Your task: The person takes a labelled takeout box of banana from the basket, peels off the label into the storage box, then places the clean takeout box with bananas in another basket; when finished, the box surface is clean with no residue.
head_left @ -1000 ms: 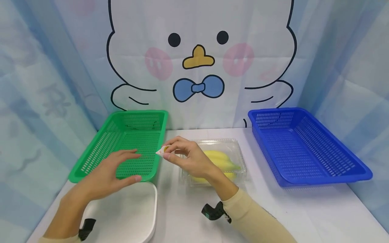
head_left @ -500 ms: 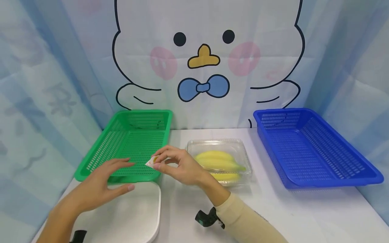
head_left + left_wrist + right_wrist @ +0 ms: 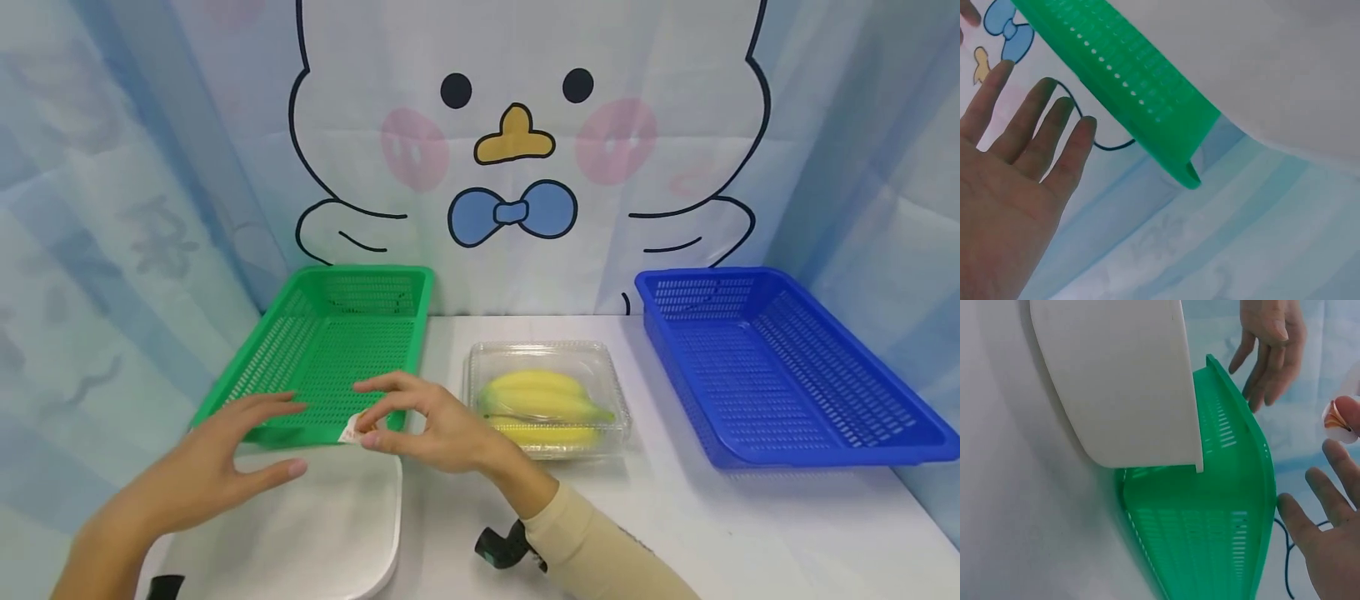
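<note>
My right hand (image 3: 435,421) pinches a small white piece (image 3: 349,431) between thumb and index finger, the other fingers spread. In the head view this piece looks pointed; the right wrist view shows its rounded side (image 3: 1337,422) with orange-red marks. It is held above the gap between the green basket (image 3: 425,312) and the white bin (image 3: 397,517). My left hand (image 3: 198,467) hovers over the bin's left part, fingers extended and thumb apart, holding nothing. Its palm and straight fingers (image 3: 1069,153) show in the left wrist view.
Behind the right hand stands a clear lidded plastic box (image 3: 543,354) with yellow bananas (image 3: 536,396) inside. A blue basket (image 3: 750,392) is at the right on the white table (image 3: 750,533). A printed curtain (image 3: 517,50) closes off the back and sides.
My right hand has moved left and down with the white piece, toward the white bin, and its outer fingers have lifted away. The left hand has drifted left. The head view has shifted slightly.
</note>
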The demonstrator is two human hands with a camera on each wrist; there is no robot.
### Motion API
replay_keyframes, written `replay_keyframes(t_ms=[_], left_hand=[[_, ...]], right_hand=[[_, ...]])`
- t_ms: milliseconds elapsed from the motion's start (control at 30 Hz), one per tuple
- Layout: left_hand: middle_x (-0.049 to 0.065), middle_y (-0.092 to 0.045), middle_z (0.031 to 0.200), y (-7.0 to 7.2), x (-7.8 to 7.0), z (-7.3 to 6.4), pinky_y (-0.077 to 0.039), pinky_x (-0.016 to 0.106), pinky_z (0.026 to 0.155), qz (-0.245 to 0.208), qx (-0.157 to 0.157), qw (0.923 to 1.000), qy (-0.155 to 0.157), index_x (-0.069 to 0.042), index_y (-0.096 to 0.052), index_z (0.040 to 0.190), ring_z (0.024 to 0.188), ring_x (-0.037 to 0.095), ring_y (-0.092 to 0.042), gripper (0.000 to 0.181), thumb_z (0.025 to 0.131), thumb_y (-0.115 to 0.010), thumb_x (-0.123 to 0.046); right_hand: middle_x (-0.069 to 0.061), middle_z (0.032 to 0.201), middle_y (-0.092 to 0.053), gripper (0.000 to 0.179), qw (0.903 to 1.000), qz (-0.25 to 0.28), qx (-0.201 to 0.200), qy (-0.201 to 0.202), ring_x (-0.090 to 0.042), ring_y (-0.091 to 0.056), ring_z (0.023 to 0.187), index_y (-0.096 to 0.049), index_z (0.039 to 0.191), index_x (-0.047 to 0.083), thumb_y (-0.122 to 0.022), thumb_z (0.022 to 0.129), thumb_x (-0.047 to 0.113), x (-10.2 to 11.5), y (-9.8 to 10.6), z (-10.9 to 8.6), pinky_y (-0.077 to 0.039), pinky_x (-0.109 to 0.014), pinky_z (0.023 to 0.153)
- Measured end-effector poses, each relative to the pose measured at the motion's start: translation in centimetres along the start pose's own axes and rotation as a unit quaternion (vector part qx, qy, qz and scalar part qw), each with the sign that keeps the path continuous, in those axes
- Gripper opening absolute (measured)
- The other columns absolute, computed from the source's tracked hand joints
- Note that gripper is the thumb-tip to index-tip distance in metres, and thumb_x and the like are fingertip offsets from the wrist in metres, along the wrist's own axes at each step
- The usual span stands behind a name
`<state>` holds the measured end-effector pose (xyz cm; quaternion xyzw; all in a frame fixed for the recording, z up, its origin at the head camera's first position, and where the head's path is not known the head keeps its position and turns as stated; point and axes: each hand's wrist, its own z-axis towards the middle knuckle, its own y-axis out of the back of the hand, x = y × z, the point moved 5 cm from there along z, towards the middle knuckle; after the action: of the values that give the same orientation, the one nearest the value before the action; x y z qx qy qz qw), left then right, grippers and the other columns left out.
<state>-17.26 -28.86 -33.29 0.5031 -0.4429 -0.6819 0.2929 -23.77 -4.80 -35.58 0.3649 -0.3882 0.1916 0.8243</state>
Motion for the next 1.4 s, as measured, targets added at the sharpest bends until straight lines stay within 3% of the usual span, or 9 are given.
replay_keyframes(t_ms=[433, 567, 667, 933, 1100, 1400], left_hand=[[0.012, -0.055, 0.143, 0.3, 2.9, -2.6, -0.048, 0.071, 0.087, 0.000, -0.018, 0.9997, 0.014, -0.020, -0.058, 0.141, 0.127, 0.042, -0.054, 0.061, 0.088, -0.082, -0.039], [0.004, -0.057, 0.130, 0.2, 3.9, -3.6, -0.056, 0.052, 0.082, 0.016, -0.036, 0.9992, 0.002, -0.025, -0.065, 0.133, 0.116, 0.024, -0.058, 0.055, 0.083, -0.087, -0.033], [0.000, -0.056, 0.119, 0.1, 4.8, -4.4, -0.054, 0.035, 0.074, 0.031, -0.045, 0.9985, 0.003, -0.028, -0.069, 0.127, 0.103, 0.013, -0.055, 0.051, 0.081, -0.089, -0.032], [0.004, -0.056, 0.116, -0.5, 7.0, -5.6, -0.050, 0.034, 0.067, 0.019, 0.022, 0.9957, 0.088, -0.020, -0.066, 0.131, 0.097, 0.020, -0.054, 0.052, 0.087, -0.083, -0.041], [0.005, -0.058, 0.118, -0.8, 8.0, -5.8, -0.048, 0.030, 0.065, 0.014, 0.036, 0.9950, 0.092, -0.018, -0.065, 0.132, 0.093, 0.016, -0.055, 0.051, 0.088, -0.082, -0.038], [0.008, -0.056, 0.113, -1.6, 10.0, -5.6, -0.050, 0.026, 0.066, -0.013, 0.099, 0.9886, 0.112, -0.013, -0.060, 0.139, 0.086, 0.012, -0.055, 0.051, 0.097, -0.073, -0.038]], right_hand=[[-0.002, 0.139, -0.057, 0.014, 0.9993, 0.003, 0.033, 0.015, -0.009, -0.050, 0.133, -0.075, 0.112, 0.013, -0.070, 0.099, 0.017, 0.4, -1.7, 0.7, -0.049, -0.031, 0.106], [-0.004, 0.138, -0.057, 0.012, 0.9988, 0.000, 0.037, 0.031, -0.011, -0.050, 0.134, -0.075, 0.109, 0.011, -0.071, 0.099, 0.015, 0.7, -2.2, 1.1, -0.049, -0.028, 0.105], [-0.004, 0.139, -0.056, 0.011, 0.9985, -0.009, 0.039, 0.038, -0.010, -0.048, 0.136, -0.075, 0.108, 0.011, -0.072, 0.098, 0.015, 0.9, -2.7, 1.4, -0.048, -0.025, 0.105], [-0.005, 0.135, -0.059, 0.011, 0.9972, -0.033, 0.048, 0.048, -0.016, -0.054, 0.131, -0.075, 0.107, 0.013, -0.072, 0.098, 0.017, 1.2, -3.8, 2.2, -0.047, -0.021, 0.104], [-0.007, 0.135, -0.060, 0.013, 0.9963, -0.048, 0.060, 0.036, -0.010, -0.053, 0.130, -0.076, 0.109, 0.013, -0.070, 0.100, 0.019, 1.0, -4.3, 2.3, -0.045, -0.021, 0.105], [-0.006, 0.132, -0.061, 0.017, 0.9938, -0.068, 0.082, 0.033, -0.005, -0.053, 0.127, -0.077, 0.111, 0.013, -0.067, 0.102, 0.022, 0.7, -5.6, 2.5, -0.044, -0.018, 0.104]])
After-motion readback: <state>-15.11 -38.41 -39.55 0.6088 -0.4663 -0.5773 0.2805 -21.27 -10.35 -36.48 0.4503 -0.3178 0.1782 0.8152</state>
